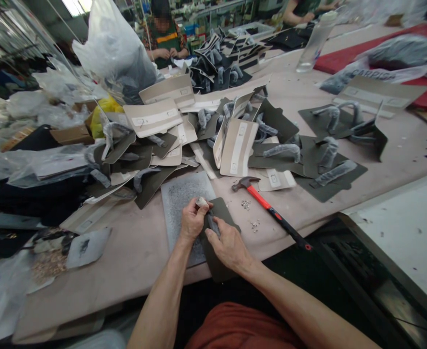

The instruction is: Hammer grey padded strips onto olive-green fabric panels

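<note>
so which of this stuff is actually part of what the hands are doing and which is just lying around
In use:
left hand gripping a small pale piece
right hand on the dark card
speckled plate underneath
hammer and rivets close by

Lying about:
heap of cards
clear bottle
plastic bag

Only one legible word, "CARPISA", in pale capitals on the grey plastic bag (pixel 373 73), far right.

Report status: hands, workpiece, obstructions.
Left hand gripping a small pale piece; right hand pressing the dark panel, partly on the metal plate. Hammer lies clear to the right, loose rivets beside it.
</note>
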The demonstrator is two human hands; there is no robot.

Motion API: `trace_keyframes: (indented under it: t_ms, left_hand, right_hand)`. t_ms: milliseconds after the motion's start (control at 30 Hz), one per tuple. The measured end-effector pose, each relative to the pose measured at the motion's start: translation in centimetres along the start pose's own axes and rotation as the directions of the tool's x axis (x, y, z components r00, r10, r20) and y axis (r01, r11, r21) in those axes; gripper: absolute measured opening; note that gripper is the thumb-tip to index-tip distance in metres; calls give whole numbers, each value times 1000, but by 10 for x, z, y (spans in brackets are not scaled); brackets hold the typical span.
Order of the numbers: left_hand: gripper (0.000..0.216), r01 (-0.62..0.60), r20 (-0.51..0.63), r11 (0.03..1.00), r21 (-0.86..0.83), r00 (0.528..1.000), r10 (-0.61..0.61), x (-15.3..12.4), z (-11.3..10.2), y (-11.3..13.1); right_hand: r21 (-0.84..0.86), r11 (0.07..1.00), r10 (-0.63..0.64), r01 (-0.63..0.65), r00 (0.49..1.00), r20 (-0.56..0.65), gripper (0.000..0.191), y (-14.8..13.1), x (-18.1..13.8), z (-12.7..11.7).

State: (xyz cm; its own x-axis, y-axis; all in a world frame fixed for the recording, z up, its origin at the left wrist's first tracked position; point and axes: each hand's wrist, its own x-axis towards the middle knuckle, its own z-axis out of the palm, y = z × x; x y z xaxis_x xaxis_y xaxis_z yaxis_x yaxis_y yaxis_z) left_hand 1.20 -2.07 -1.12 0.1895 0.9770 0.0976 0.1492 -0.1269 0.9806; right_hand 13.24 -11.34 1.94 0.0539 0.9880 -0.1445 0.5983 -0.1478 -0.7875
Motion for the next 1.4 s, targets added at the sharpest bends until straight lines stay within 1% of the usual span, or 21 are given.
trace_keyframes:
  t_ms: [100, 200, 267, 367, 433, 500, 567, 667, 733, 800, 833, 900, 933, 1033, 1100, 1133, 1200, 1267, 1300, 1333, 1400]
  left_hand:
    - [12, -49, 17, 995, 92, 999, 48, -1, 1, 4]
    - [9, -109, 45, 974, 198, 994, 102, -2, 3, 7]
    - [9, -143, 65, 959, 244, 989, 131, -4, 5, 8]
    - [9, -167, 76, 949, 267, 985, 153, -6, 7, 6]
    - [9, -173, 75, 946, 273, 985, 158, -8, 7, 4]
    - [9, -186, 78, 940, 285, 982, 171, -9, 7, 3]
    - [10, -205, 82, 932, 298, 979, 188, -10, 7, 2]
    - [11, -218, 93, 924, 313, 976, 199, -11, 7, 2]
    - [11, -212, 96, 923, 321, 977, 191, -11, 7, 1]
    - [10, -202, 93, 925, 320, 979, 182, -11, 7, 1]
    - [10, -198, 90, 927, 318, 980, 178, -11, 7, 0]
    - [10, -189, 80, 931, 314, 982, 172, -12, 7, 0]
    - [10, -183, 76, 932, 312, 983, 168, -12, 7, -1]
    - [10, -175, 79, 934, 312, 984, 158, -12, 6, -1]
    - [10, -181, 87, 933, 312, 983, 161, -12, 7, -1]
    - [11, -187, 92, 932, 312, 982, 166, -12, 7, -1]
    - [10, -199, 95, 931, 305, 979, 179, -12, 7, 0]
    - [10, -205, 93, 932, 299, 978, 185, -11, 7, 0]
    - [11, -204, 90, 931, 302, 979, 185, -11, 8, 0]
    - [11, -199, 89, 930, 309, 980, 181, -11, 8, 0]
    - [10, -183, 88, 925, 332, 983, 163, -10, 8, -1]
  right_hand:
    - [-16, 997, -76, 76, 997, 8, 46, 5, 0, -13]
    - [-136, 979, -167, 149, 977, -130, 42, 24, 6, -43]
    - [-340, 937, -163, 79, 961, -224, 40, 45, 13, -68]
    - [-539, 835, 2, -111, 980, -199, 34, 76, 24, -101]
    - [-415, 876, 207, -245, 969, -134, 22, 89, 29, -113]
    - [-149, 915, 379, -374, 926, -1, 9, 91, 31, -119]
    - [78, 885, 442, -460, 880, 176, 5, 83, 29, -122]
    - [206, 843, 425, -496, 850, 311, 9, 56, 23, -126]
    - [275, 856, 368, -438, 889, 272, 11, 31, 17, -131]
    - [302, 926, 206, -226, 974, 94, 20, 8, 11, -136]
    - [263, 962, 88, -77, 996, -27, 25, 0, 9, -138]
    - [59, 983, -159, 175, 964, -214, 33, -9, 4, -136]
    - [-69, 967, -255, 246, 937, -237, 34, -9, 3, -134]
    - [-403, 865, -350, 299, 935, -59, 29, -1, 1, -131]
    - [-526, 791, -326, 311, 943, 67, 25, -1, 1, -138]
    - [-549, 771, -342, 322, 937, 70, 25, -4, 1, -143]
    - [-534, 776, -430, 335, 901, -60, 27, -15, -1, -153]
    - [-478, 819, -490, 318, 820, -294, 30, -24, -3, -155]
    - [-457, 830, -501, 320, 788, -359, 32, -25, -4, -152]
    - [-454, 830, -505, 324, 783, -364, 33, -24, -5, -147]
    - [-489, 799, -491, 350, 849, -194, 33, -16, -6, -137]
